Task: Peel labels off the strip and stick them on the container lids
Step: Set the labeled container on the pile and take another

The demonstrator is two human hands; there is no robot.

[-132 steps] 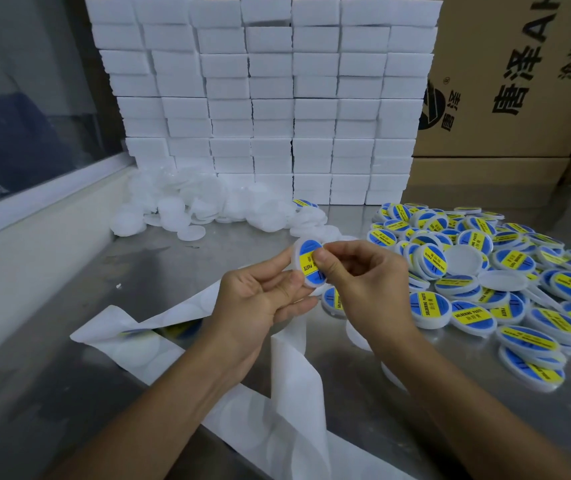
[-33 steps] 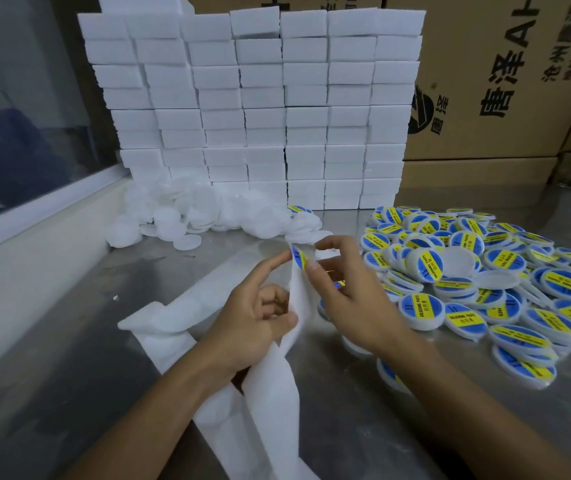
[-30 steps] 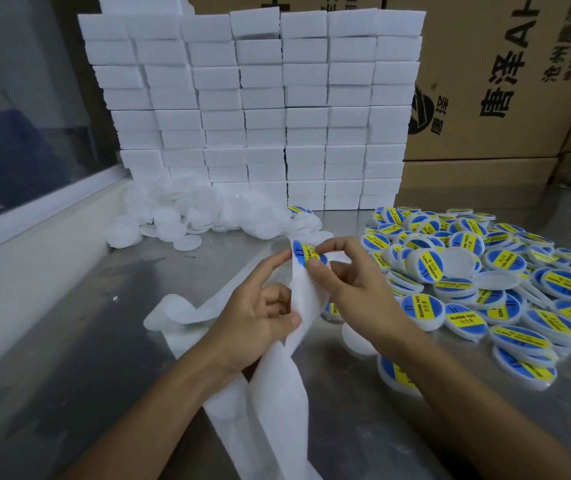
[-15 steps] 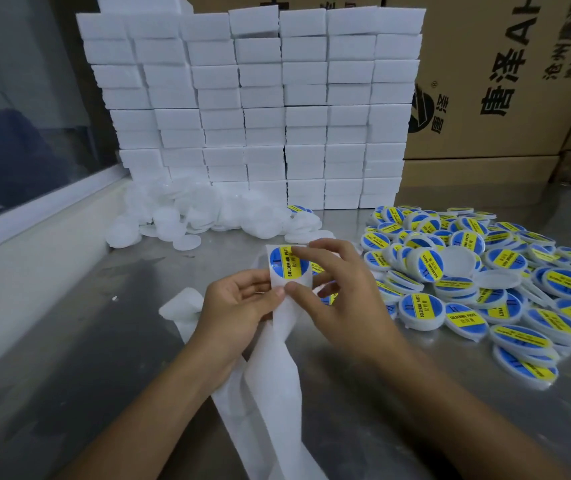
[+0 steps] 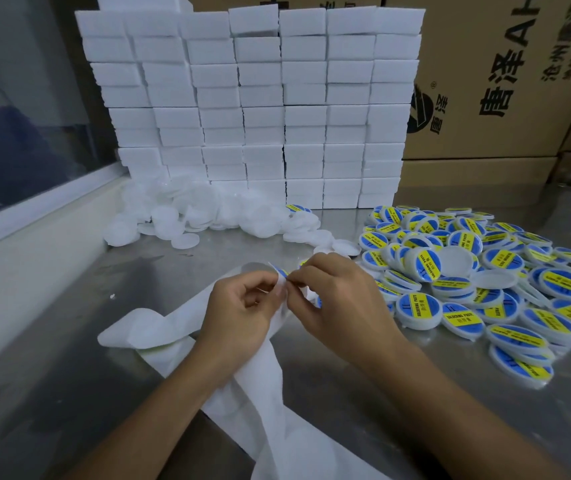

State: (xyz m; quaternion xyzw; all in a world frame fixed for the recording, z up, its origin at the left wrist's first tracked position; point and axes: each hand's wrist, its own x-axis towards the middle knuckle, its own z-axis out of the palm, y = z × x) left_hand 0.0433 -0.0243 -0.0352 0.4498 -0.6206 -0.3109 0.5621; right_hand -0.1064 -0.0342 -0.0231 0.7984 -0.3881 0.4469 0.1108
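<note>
My left hand (image 5: 242, 306) pinches the white backing strip (image 5: 263, 393), which trails down toward me and off to the left. My right hand (image 5: 339, 299) pinches the edge of a blue and yellow round label (image 5: 282, 271) at the strip's top, right against my left fingertips. Only a sliver of the label shows between the fingers. Plain white lids (image 5: 187, 216) lie heaped at the back left. A large pile of labelled lids (image 5: 485, 282) spreads over the right side of the metal table (image 5: 69, 375).
A wall of stacked white blocks (image 5: 253, 109) stands at the back. Brown cartons (image 5: 506, 74) with printed characters rise behind on the right. A window ledge (image 5: 34, 209) runs along the left edge of the table.
Half a second ago the label faced me flat on the strip. The strip's top is now bent over and lower, and my right fingers have closed on the label's edge.
</note>
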